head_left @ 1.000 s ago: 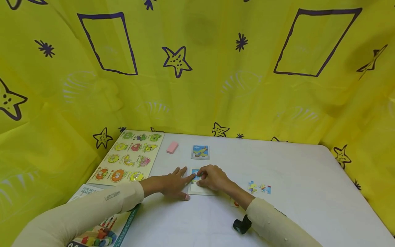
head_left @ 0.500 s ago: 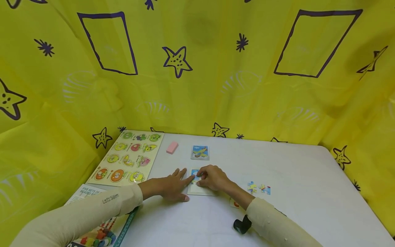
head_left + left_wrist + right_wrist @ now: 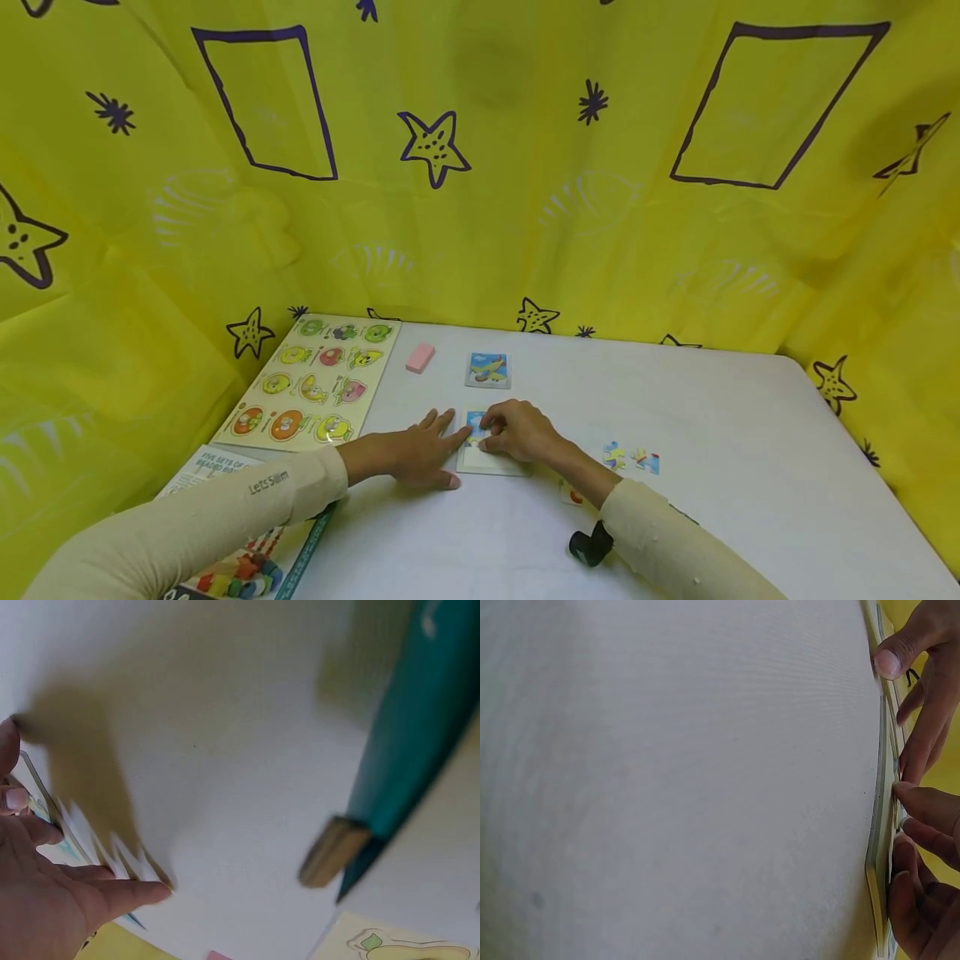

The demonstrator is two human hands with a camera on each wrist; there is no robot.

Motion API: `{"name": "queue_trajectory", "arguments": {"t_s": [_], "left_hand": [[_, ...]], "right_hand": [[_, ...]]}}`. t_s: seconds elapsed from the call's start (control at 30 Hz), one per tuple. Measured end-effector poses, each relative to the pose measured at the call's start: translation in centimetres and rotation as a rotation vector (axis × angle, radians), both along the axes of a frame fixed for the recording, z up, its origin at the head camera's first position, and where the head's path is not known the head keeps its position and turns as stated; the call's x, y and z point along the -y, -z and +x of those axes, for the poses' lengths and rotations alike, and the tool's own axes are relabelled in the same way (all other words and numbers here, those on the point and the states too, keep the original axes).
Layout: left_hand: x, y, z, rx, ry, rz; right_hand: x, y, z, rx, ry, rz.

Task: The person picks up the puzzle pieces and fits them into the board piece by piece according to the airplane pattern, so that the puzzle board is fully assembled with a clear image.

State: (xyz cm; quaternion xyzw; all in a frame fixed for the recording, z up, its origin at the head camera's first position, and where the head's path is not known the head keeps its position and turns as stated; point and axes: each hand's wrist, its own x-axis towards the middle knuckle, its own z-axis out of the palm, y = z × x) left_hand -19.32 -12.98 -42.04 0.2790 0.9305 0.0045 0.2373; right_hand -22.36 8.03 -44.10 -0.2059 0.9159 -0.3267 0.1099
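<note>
Both hands meet at the puzzle board [image 3: 495, 467], which I see directly under the fingers; the right hand covers too much for me to tell its long axis. The left hand [image 3: 423, 456] lies flat-spread, fingers apart, index tip beside the right fingertips. The right hand [image 3: 521, 429] curls over the board from its right; I cannot tell whether its fingers pinch a piece. One loose piece [image 3: 613, 455] and its neighbour [image 3: 647, 460] lie well to the right of those fingers, so I judge the right hand nearer them.
</note>
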Motion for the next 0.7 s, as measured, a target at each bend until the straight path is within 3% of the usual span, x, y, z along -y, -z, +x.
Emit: {"name": "queue_trajectory", "arguments": {"t_s": [0.37,0.7], "left_hand": [[0.01,0.03,0.26,0.011,-0.061,0.071],[-0.04,0.51,0.04,-0.019,-0.059,0.084]], "right_hand": [[-0.03,0.03,-0.01,-0.003,-0.002,0.002],[0.03,-0.03,-0.05,0.003,0.009,0.01]]}}
